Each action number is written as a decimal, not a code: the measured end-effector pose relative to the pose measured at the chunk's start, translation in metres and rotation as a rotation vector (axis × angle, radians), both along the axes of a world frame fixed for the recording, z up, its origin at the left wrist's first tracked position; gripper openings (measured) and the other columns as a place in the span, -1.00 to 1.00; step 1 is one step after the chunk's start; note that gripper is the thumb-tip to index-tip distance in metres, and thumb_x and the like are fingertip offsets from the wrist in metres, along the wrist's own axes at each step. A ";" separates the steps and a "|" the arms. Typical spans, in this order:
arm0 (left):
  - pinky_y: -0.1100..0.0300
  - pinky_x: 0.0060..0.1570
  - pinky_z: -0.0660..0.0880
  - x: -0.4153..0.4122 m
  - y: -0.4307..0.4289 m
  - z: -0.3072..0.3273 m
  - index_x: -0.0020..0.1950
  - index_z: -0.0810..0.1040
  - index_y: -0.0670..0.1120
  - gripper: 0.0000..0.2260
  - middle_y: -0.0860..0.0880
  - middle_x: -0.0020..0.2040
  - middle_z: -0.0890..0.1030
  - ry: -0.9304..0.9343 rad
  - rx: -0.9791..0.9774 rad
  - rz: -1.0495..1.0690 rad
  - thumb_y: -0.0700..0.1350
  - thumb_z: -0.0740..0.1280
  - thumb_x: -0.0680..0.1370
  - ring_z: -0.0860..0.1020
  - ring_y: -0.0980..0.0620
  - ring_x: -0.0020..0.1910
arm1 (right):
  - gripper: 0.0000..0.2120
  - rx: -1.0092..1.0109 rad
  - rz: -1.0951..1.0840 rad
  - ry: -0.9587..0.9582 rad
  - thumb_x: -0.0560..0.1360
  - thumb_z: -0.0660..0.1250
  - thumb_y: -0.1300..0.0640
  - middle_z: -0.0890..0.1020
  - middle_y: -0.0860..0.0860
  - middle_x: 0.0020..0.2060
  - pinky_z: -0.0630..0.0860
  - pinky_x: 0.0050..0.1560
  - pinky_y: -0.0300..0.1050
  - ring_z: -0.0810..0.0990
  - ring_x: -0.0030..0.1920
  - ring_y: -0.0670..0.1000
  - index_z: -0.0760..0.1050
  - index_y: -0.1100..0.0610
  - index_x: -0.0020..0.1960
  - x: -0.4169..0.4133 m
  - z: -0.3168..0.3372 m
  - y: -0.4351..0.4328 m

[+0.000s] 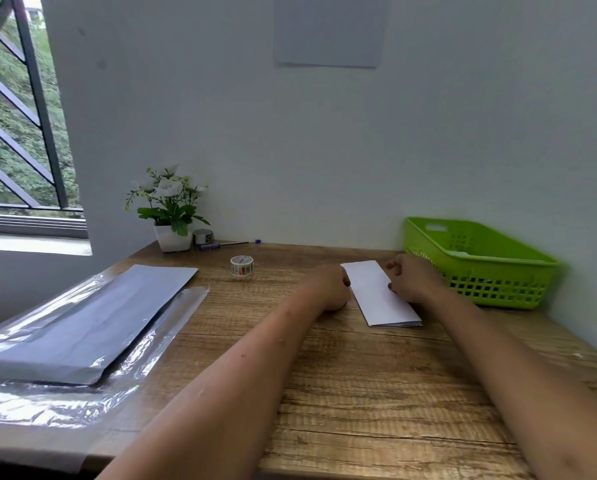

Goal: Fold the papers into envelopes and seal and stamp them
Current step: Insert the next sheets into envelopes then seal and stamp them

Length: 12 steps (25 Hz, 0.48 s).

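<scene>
1. Fingers (345, 283) of our left hand (328, 289) are curled in tight, and their tips grip the left long edge of the folded paper (380, 297).
2. Our right hand (413, 278) bends its fingers over the opposite long edge and holds it, with one fingertip (390, 287) pressed on the top face.
3. We see the folded paper lying flat on the wooden table (359, 393), between both hands, its layered short end toward us.
4. Just right of our right hand stands a green basket (480, 268) against the wall; what it contains we cannot make out.
5. Left of our hands, apart from them, a tape roll (241, 265) stands on the table.
6. Farther left lies a paper stack (89, 320) on clear plastic wrap (144, 351).
7. Along the back edge we see a pen (227, 244), a small tin (203, 236) and a potted plant (172, 216).
</scene>
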<state>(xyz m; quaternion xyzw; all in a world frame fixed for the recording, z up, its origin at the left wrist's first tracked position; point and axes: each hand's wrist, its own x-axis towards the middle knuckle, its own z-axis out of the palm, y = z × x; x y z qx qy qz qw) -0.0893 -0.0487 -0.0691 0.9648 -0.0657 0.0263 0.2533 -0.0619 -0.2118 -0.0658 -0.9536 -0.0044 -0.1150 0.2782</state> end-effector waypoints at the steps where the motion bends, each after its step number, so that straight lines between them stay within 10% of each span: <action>1: 0.14 0.11 0.43 -0.003 0.003 0.002 0.27 0.52 -0.04 -0.70 -0.04 0.26 0.53 -0.013 0.021 0.013 -0.17 0.24 0.55 0.49 -0.04 0.20 | -0.72 -0.002 0.016 -0.013 0.45 0.30 0.31 0.60 0.12 0.14 0.45 0.09 -0.12 0.54 0.14 0.11 0.54 0.17 0.15 -0.001 0.001 0.003; 7: 0.10 0.08 0.55 -0.024 0.064 0.022 0.11 0.61 -0.03 -0.77 -0.03 0.10 0.61 -0.100 -0.288 0.243 -0.21 0.27 0.50 0.59 -0.05 0.02 | -0.72 -0.113 0.118 -0.125 0.46 0.30 0.03 0.58 -0.09 0.19 0.30 0.30 0.06 0.49 0.25 0.05 0.54 -0.09 0.16 -0.042 0.026 0.069; 12: -0.03 0.13 0.52 -0.038 0.191 0.016 0.10 0.57 -0.08 -0.61 -0.11 0.05 0.60 0.025 -0.166 0.711 0.01 0.47 0.32 0.55 -0.13 0.06 | -0.81 -0.137 0.404 -0.026 0.46 0.26 -0.01 0.59 -0.16 0.17 0.17 0.34 0.20 0.46 0.23 0.01 0.58 -0.13 0.04 -0.092 0.023 0.174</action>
